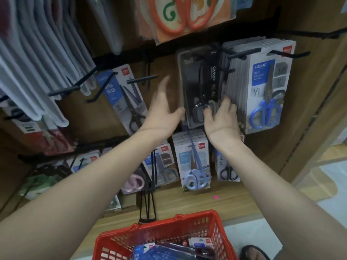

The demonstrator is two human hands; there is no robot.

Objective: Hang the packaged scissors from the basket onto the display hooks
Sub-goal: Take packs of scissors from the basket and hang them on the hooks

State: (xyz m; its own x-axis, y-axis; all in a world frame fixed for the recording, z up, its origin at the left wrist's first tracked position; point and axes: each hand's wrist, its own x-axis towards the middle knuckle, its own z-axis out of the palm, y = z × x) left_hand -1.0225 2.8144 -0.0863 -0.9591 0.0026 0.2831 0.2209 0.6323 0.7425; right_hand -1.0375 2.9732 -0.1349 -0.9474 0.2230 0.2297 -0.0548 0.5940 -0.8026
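A black pack of scissors (197, 85) hangs on a display hook (223, 70) in the middle of the wooden display. My right hand (221, 117) grips the pack's lower right corner, thumb on its front. My left hand (163, 107) is beside the pack's lower left edge, fingers spread and blurred, thumb touching the pack. Below, a red basket (169, 233) on the floor holds several packs of scissors (176, 250).
A thick stack of blue-handled scissors packs (262, 87) hangs right of the black pack. Another pack (127, 98) hangs to the left, next to a bare hook (142, 79). Lower hooks carry more packs (193, 166). A sandalled foot (253, 253) stands beside the basket.
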